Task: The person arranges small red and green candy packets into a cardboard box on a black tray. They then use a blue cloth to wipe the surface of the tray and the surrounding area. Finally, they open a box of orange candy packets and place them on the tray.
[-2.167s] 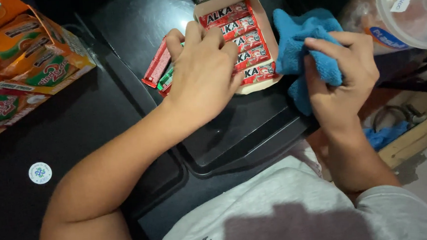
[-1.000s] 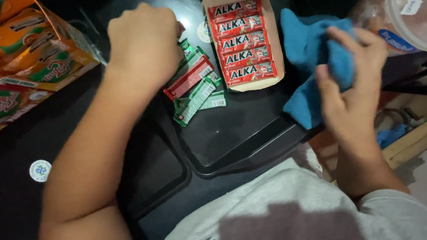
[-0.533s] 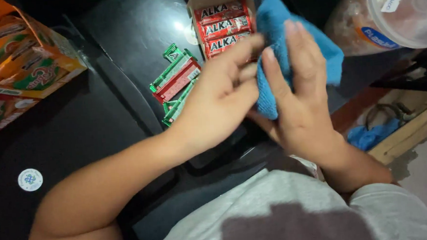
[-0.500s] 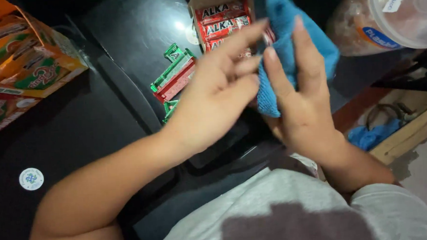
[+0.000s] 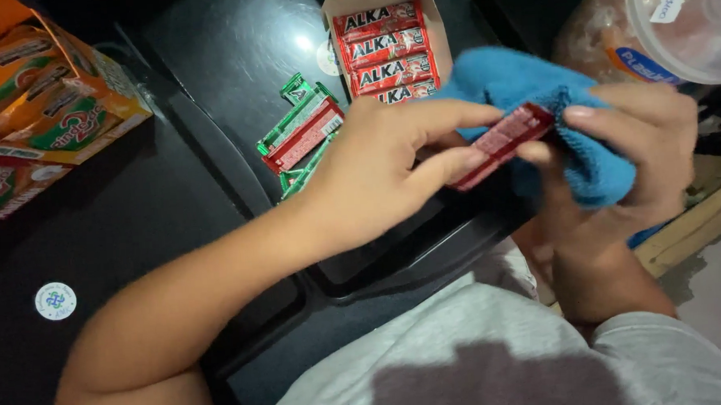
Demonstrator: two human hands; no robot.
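My left hand (image 5: 384, 172) grips a slim red candy pack (image 5: 501, 143) by its near end, held above the black surface. My right hand (image 5: 629, 143) holds a blue cloth (image 5: 535, 82) and presses it around the pack's far end. Just behind sits an open cardboard box (image 5: 433, 14) filled with several red packs (image 5: 385, 49). A small loose pile of red and green packs (image 5: 299, 136) lies on the black tray (image 5: 205, 63) to the left of my left hand.
Orange and green snack cartons (image 5: 34, 96) stand at the far left. A clear plastic jar (image 5: 655, 23) with a lid sits at the upper right. A round white sticker (image 5: 55, 300) marks the black top at the lower left. Wooden slats (image 5: 707, 225) show on the right.
My left hand left the loose pile, came across to the right hand and took hold of a red pack. The blue cloth now wraps the pack's end.
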